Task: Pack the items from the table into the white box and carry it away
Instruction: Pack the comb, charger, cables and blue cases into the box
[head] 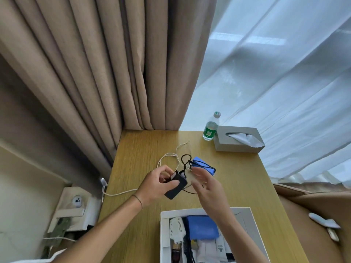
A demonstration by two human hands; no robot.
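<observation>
My left hand (157,184) holds a small black device (176,186) above the wooden table (144,149). A dark cord (185,162) runs from the device up over a blue flat item (204,165) lying on the table. My right hand (206,184) hovers just right of the device, fingers spread and blurred, holding nothing. A white cable (171,156) loops on the table behind the hands. The white box (163,234) sits at the near edge, holding a white plug, a blue pouch (202,227) and other small items.
A green-labelled water bottle (210,127) and a grey tissue box (238,139) stand at the table's far right. Beige curtains (95,63) and a sheer curtain hang behind. A brown seat (313,215) is to the right, and a bag (74,207) lies on the floor at left.
</observation>
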